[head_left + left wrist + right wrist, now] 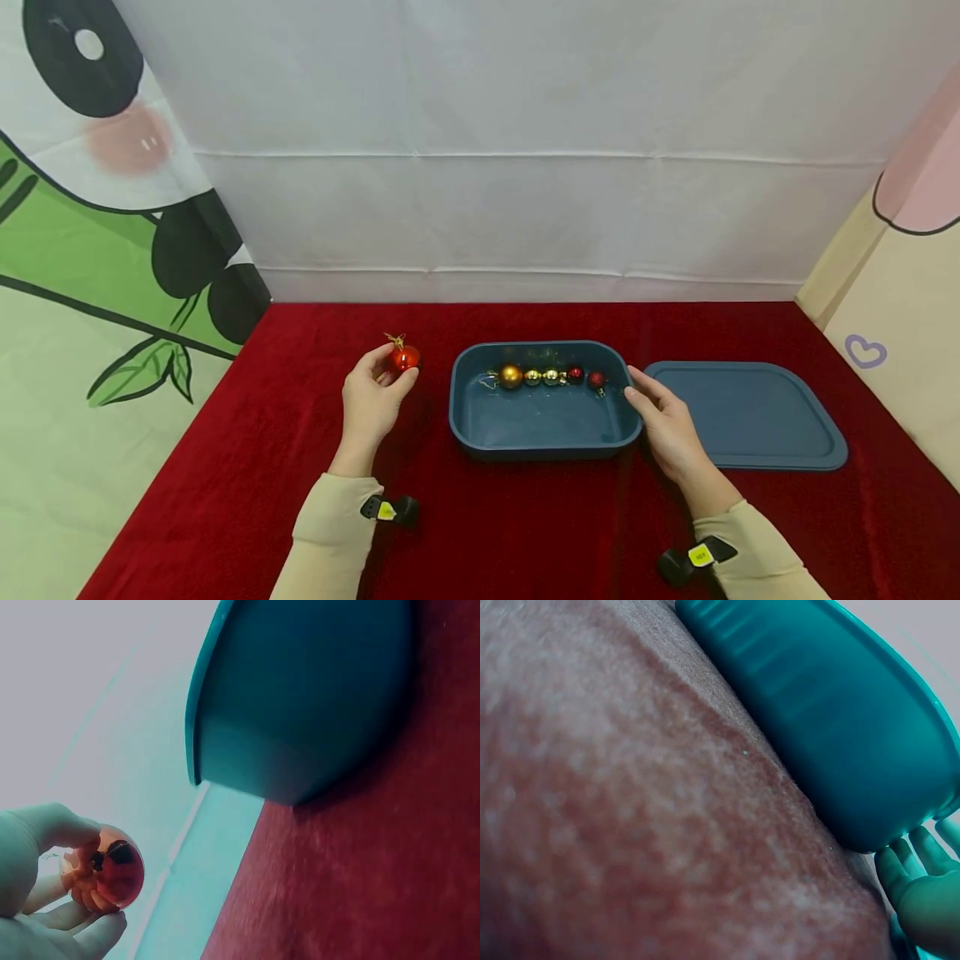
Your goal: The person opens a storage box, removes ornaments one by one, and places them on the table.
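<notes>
My left hand (375,400) pinches a shiny red Christmas ball (405,358) with a gold loop at its top, held up left of a blue-grey plastic box (510,450). In the left wrist view, thumb and fingers are bent around the red ball (124,874), apart from the box wall (300,697). My right hand (671,429) holds the box at its right end, thumb at the rim. The right wrist view has its fingers (891,874) touching the outer wall low down. Inside the box lie a larger gold ball (511,377), small gold balls (532,377) and dark red balls (596,381), in a row.
A matching blue-grey lid (750,417) lies flat right of the box, partly behind my right hand. Red cloth (525,533) covers the table. A pale hanging sheet (525,217) stands along the back edge, with printed cloths at both sides.
</notes>
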Demonstrator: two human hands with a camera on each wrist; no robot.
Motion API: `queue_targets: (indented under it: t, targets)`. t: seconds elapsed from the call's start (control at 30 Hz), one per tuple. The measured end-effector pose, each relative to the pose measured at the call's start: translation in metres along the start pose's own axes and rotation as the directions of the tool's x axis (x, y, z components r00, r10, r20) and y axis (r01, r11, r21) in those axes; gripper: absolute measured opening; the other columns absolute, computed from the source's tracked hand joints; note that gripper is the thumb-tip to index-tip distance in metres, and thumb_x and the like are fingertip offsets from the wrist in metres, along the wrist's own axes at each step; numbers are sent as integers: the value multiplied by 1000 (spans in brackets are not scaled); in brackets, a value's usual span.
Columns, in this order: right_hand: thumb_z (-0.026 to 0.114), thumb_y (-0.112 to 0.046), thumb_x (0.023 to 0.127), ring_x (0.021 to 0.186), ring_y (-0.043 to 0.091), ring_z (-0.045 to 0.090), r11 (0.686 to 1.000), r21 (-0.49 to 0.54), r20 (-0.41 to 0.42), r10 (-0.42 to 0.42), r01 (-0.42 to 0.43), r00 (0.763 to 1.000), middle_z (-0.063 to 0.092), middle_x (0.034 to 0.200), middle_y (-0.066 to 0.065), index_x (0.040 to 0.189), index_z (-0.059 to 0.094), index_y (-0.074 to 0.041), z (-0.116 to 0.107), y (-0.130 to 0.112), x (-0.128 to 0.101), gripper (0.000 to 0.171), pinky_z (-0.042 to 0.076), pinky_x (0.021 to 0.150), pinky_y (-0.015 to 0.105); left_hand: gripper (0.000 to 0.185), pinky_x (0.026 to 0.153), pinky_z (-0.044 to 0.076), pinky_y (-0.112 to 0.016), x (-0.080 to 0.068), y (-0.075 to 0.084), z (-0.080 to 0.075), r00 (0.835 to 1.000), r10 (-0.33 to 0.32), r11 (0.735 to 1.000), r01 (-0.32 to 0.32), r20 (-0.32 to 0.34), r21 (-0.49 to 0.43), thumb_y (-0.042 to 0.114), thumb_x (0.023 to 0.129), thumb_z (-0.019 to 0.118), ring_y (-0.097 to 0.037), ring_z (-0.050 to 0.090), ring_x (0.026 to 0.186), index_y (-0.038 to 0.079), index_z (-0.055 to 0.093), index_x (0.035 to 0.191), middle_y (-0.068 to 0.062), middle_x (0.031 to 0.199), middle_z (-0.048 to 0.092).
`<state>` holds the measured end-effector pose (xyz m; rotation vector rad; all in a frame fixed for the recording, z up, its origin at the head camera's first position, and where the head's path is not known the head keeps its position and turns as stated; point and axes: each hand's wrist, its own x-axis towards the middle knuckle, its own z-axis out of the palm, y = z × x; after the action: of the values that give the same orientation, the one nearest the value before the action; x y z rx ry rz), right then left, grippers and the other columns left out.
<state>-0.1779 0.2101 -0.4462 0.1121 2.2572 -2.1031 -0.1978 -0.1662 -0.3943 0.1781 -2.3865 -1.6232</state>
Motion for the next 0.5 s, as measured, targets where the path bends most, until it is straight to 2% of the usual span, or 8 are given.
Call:
queue_targets:
  t: [0.23, 0.5]
  targets:
    - [52, -37, 96, 110, -2, 50, 1000, 2, -1, 0, 0, 1000, 34, 147, 11, 148, 31, -9, -1, -2, 0, 63, 45, 86, 10, 54, 101, 45, -43, 5, -5, -14, 999, -40, 999, 40, -18, 22, 13, 86, 68, -34, 53, 122, 1, 47, 135, -21, 135, 50]
    - [53, -38, 95, 113, 1, 49, 1000, -3, -1, 20, -20, 1000, 34, 148, 11, 148, 32, -11, 0, -2, 0, 63, 45, 87, 9, 53, 100, 45, -41, 6, -11, -24, 996, -73, 996, 76, -54, 55, 13, 86, 67, -34, 53, 122, 0, 48, 134, -21, 135, 50]
